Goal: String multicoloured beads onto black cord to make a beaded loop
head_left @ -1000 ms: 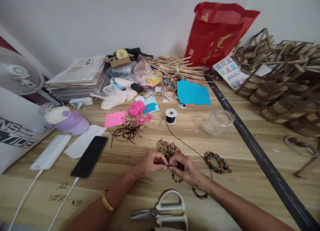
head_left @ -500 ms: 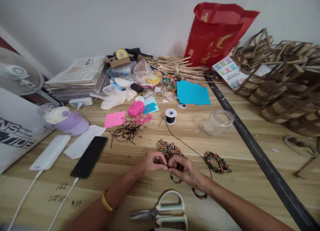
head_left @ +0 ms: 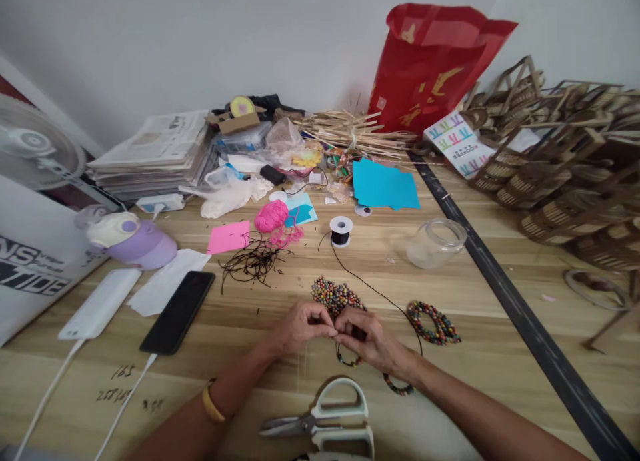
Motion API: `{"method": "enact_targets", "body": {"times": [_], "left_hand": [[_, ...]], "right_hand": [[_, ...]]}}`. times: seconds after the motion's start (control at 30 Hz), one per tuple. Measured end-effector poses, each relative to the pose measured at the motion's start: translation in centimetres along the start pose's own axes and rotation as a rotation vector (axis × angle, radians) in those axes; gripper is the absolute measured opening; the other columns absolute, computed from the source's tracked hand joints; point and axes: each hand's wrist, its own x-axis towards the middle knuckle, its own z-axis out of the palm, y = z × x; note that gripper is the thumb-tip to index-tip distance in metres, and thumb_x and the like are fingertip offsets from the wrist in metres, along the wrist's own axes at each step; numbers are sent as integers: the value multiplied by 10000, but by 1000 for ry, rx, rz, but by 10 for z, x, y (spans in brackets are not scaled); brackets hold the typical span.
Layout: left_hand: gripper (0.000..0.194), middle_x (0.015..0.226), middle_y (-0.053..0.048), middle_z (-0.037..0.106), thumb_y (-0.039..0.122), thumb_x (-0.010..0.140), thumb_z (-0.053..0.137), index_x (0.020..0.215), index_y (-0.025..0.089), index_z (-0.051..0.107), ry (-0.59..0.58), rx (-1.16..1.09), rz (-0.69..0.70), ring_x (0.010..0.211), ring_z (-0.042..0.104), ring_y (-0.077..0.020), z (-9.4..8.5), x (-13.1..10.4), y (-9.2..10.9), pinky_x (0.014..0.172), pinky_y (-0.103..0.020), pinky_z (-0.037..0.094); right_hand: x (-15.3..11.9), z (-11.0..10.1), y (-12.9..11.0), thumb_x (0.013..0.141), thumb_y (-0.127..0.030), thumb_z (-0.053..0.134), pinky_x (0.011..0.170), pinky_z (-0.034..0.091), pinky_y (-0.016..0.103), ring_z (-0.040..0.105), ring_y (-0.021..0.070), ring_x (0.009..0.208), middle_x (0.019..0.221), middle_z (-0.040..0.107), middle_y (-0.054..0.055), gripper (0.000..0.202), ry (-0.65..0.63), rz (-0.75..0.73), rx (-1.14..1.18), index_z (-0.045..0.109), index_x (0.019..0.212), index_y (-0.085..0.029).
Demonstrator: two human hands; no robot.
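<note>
My left hand [head_left: 306, 326] and my right hand [head_left: 369, 338] meet fingertip to fingertip, each in a pinch. Black cord with a few colourful beads [head_left: 350, 361] hangs below the pinched fingers; the exact spot gripped is too small to make out. Just behind my hands lies a heap of loose multicoloured beads [head_left: 334, 294]. Under my right wrist shows part of another beaded strand [head_left: 399, 386], and finished-looking beaded loops [head_left: 433, 322] rest to its right. A spool of black cord [head_left: 341, 232] stands farther back, its cord running toward my right forearm.
Scissors [head_left: 325, 418] lie near the front edge. A phone [head_left: 179, 312], black cord scraps [head_left: 253, 258] and pink yarn [head_left: 271, 216] are at left. A glass jar [head_left: 436, 243] sits at right, near woven baskets [head_left: 540, 188]. A red bag [head_left: 430, 74] stands behind.
The view has shifted very slightly. Both hands stay pinched together in nearly the same place, with the fingertips a little closer.
</note>
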Motion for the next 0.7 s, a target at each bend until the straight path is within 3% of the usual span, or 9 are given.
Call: {"method": "enact_targets", "body": {"times": [0.2, 0.33, 0.5, 0.7], "left_hand": [[277, 605, -4, 601, 350, 641, 749, 646, 103, 622, -30, -56, 2, 581, 503, -93, -6, 1, 1, 575, -201, 375], [341, 585, 8, 576, 411, 637, 746, 653, 107, 591, -25, -122, -60, 549, 483, -84, -9, 0, 3, 548, -195, 368], [326, 594, 4, 574, 395, 642, 747, 655, 103, 603, -26, -81, -39, 562, 482, -86, -10, 0, 2, 557, -197, 365], [277, 657, -20, 623, 358, 655, 751, 692, 104, 646, -20, -66, 5, 625, 525, -107, -7, 1, -8, 601, -207, 397]], "right_hand": [[-1, -5, -7, 796, -118, 585, 583, 386, 218, 506, 123, 658, 757, 555, 16, 63, -75, -79, -78, 557, 788, -174], [-2, -7, -11, 779, -135, 578, 600, 386, 235, 489, 127, 647, 738, 546, 18, 79, -148, -133, -122, 535, 724, -173], [1, -8, -13, 858, -243, 539, 566, 375, 236, 472, 124, 618, 680, 519, 11, 188, -54, -50, -20, 519, 689, -164], [2, -6, -13, 826, -283, 634, 529, 388, 204, 499, 104, 589, 695, 558, -5, 138, -53, 126, 146, 577, 850, -159]]}}
